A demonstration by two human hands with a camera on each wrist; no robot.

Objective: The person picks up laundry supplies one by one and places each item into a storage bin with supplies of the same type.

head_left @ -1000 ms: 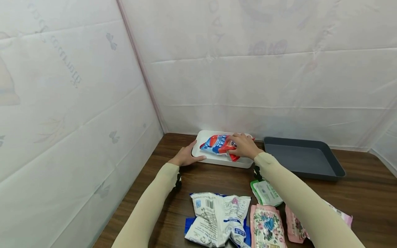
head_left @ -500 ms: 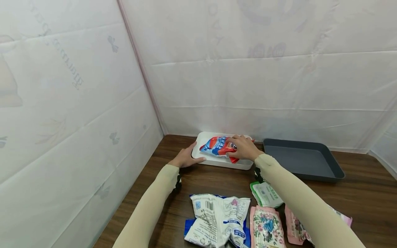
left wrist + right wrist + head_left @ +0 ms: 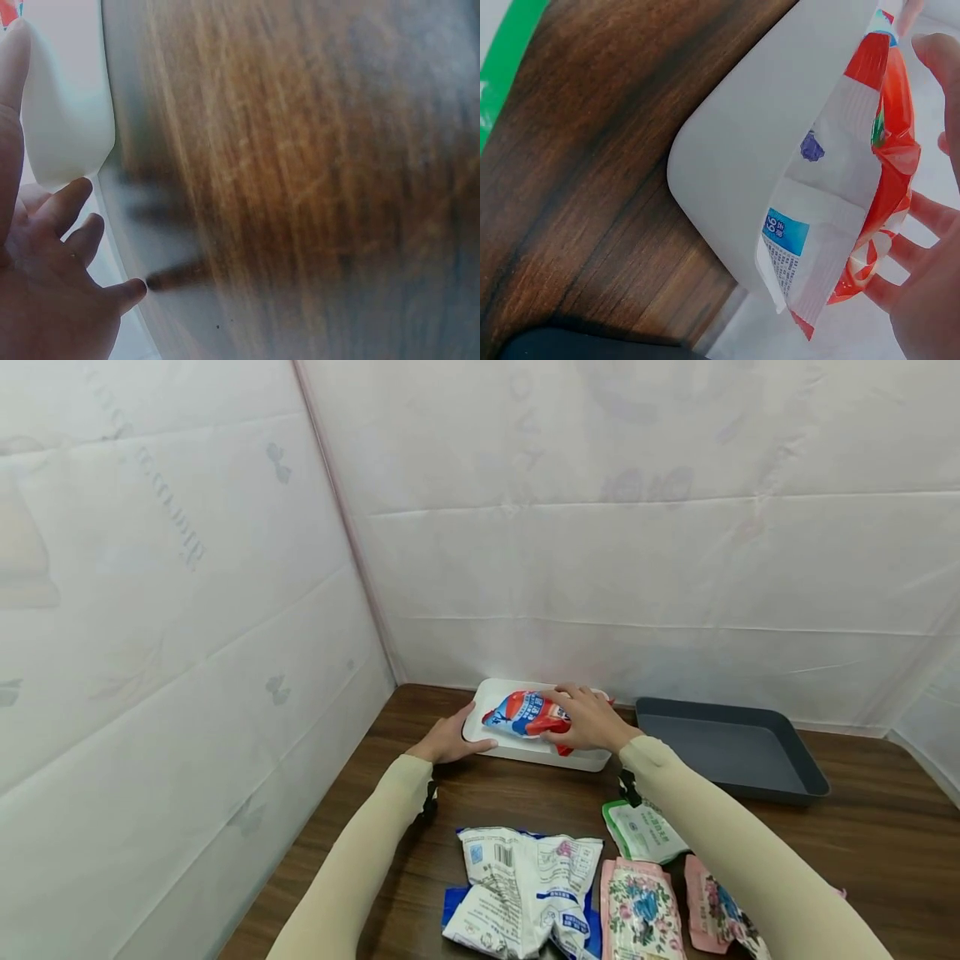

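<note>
Sleeves (image 3: 352,868) of pale cream reach forward over a dark wooden table (image 3: 510,797), and between them at the near side lies a crumpled white bag (image 3: 525,889) with a barcode, with blue showing from beneath (whether that blue is its own or a second bag's, I cannot tell). Just right of it rests a pink floral packet (image 3: 642,910), then another pink packet (image 3: 708,902), partly hidden by the right sleeve; a little beyond these is a green-edged white packet (image 3: 641,831), also partly covered by that sleeve. Farther out, the left hand (image 3: 447,739) rests against the left end of a shallow white tray (image 3: 540,758), its fingers spread apart and its thumb stretched along the near wall. Facing it, the right hand (image 3: 588,720) grips a red-and-blue bag (image 3: 517,714), thumb on the near side and fingers over the far side; the bag lies slantwise over the tray, and the right wrist view shows its white back and a blue label near the rim. Right of the white tray, and apart from it, sits a dark grey tray (image 3: 723,747); behind everything hangs pale printed sheeting (image 3: 525,568), creased in long horizontal folds
</note>
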